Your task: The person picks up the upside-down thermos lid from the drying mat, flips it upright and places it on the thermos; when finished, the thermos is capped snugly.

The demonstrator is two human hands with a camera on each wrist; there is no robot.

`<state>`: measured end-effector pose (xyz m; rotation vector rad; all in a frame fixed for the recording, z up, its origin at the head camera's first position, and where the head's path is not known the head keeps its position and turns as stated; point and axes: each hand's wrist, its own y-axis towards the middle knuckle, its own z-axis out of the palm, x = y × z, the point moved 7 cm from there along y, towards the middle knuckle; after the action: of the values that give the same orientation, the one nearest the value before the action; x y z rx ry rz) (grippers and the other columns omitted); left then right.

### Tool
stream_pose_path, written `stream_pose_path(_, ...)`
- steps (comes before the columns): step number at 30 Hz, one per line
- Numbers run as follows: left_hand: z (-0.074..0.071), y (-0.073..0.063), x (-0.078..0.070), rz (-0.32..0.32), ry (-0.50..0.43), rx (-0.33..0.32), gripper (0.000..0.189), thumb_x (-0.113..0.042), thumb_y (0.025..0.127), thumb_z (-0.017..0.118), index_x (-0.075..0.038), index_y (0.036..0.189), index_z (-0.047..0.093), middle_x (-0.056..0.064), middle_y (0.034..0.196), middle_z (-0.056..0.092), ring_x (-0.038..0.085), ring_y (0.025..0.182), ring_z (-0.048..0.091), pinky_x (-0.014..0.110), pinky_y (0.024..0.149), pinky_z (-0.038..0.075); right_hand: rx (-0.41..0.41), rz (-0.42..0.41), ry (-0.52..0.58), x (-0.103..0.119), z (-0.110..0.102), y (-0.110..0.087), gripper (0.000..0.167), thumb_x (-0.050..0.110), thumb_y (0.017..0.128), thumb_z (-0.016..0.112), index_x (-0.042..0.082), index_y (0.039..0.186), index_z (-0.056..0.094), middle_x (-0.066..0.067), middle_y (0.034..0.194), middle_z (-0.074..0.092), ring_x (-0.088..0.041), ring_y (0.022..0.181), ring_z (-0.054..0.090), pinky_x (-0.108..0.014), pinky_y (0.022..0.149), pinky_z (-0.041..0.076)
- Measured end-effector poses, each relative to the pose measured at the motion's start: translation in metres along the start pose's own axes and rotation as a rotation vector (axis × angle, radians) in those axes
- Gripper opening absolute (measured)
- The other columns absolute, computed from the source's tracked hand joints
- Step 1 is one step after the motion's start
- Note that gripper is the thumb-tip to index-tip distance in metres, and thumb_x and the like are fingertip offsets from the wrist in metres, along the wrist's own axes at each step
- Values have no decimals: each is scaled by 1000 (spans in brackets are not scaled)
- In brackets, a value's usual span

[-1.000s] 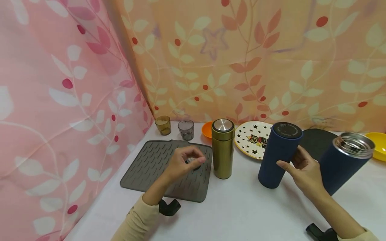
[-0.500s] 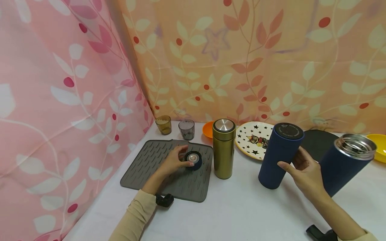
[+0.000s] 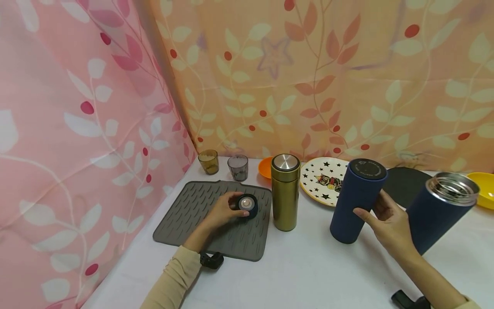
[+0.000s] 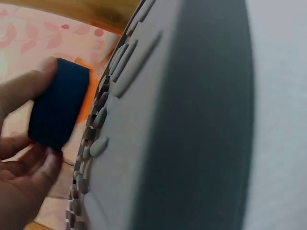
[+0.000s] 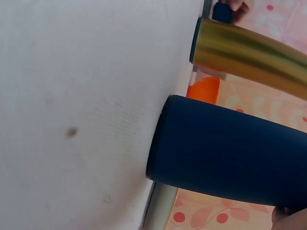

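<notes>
**Two grips at once: one low on the left, one round the right**

Your left hand point(image 3: 221, 212) pinches a dark-blue, short, round lid with a pale metallic centre point(image 3: 247, 205) between thumb and fingers. It sits over a grey, ribbed drying mat point(image 3: 187, 212), metallic side up, probably held by its rim to leave that face untouched; you cannot tell whether it touches the ridges.

Your right hand point(image 3: 391, 225) grasps a tall navy cylindrical bottle with a black printed disc on top point(image 3: 354, 210), thumb in front, fingers behind. Its lower end meets the white cloth-covered table point(image 3: 308, 274), so the grip seems meant to steady rather than lift. Whether that disc is a cap or a base, you cannot tell.

Just beyond your right wrist stands a second navy bottle with an open, shiny steel mouth point(image 3: 438, 216). A slim gold metal flask with a silver-topped cap point(image 3: 285, 195) stands upright between your hands, near the mat's edge.
</notes>
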<state>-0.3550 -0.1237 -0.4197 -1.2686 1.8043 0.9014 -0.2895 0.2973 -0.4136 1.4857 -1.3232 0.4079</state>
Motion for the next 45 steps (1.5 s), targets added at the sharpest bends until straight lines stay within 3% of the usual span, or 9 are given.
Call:
stream_pose_path(7,-13,-12,-49,194,-67,-110,66,-11,69,80,-2,127,50,12,122,52,24,113,51,37,99,44,6,-88,133,76,-15,-9,77,-4,80,65,14,145,27,-9,146,36,-2,127,42,-3,92,36)
stream_pose_path(14,-21,-42,-128,484,-64,-197,69,-1,63,82,2,125,52,14,118,52,21,109,52,28,94,48,-166,-385,591,141,-48,-16,62,-25,73,58,-14,130,40,-18,135,49,-17,124,49,-19,99,38)
stream_pose_path(17,-15,-50,-151,613,-43,-208,73,-1,59,84,0,124,52,13,119,52,18,109,53,26,93,47,-198,-489,603,161,-50,-24,50,-23,73,59,-22,121,44,-21,126,56,-20,119,54,-21,99,40)
stream_pose_path(20,-2,-59,-175,755,-22,-186,75,-1,56,85,1,123,51,14,118,52,20,107,54,26,90,49,-125,-546,577,181,-39,-31,45,-22,74,60,-25,117,45,-21,122,59,-21,116,55,-22,98,41)
stream_pose_path(27,34,-75,-228,964,76,-132,74,-12,57,87,0,121,52,12,117,53,19,109,51,26,92,48,220,-319,348,201,14,-39,55,-15,81,58,-3,133,44,1,132,54,-5,119,51,-13,92,43)
stream_pose_path(30,46,-77,-241,1019,88,-111,74,-14,57,88,1,120,52,12,117,53,19,113,50,28,98,44,305,-236,406,200,25,-38,52,-10,87,54,-3,136,39,9,133,52,-1,118,52,-13,88,46)
stream_pose_path(35,56,-72,-244,1004,25,-78,72,-10,58,86,3,120,53,13,117,51,20,113,51,29,100,43,321,-167,578,196,27,-36,47,-8,89,50,-8,135,38,10,128,56,-3,114,55,-16,86,47)
stream_pose_path(42,60,-51,-220,660,-299,52,47,-16,82,65,5,122,54,19,115,54,24,107,58,29,92,49,321,-204,650,193,24,-35,49,-10,88,51,-9,135,37,5,130,54,-6,117,54,-17,87,47)
stream_pose_path(45,63,-48,-215,610,-338,85,49,-28,84,61,5,119,57,19,113,56,24,103,60,27,90,50,326,-236,627,193,23,-35,52,-10,87,51,-11,136,33,4,134,51,-6,119,52,-17,88,46)
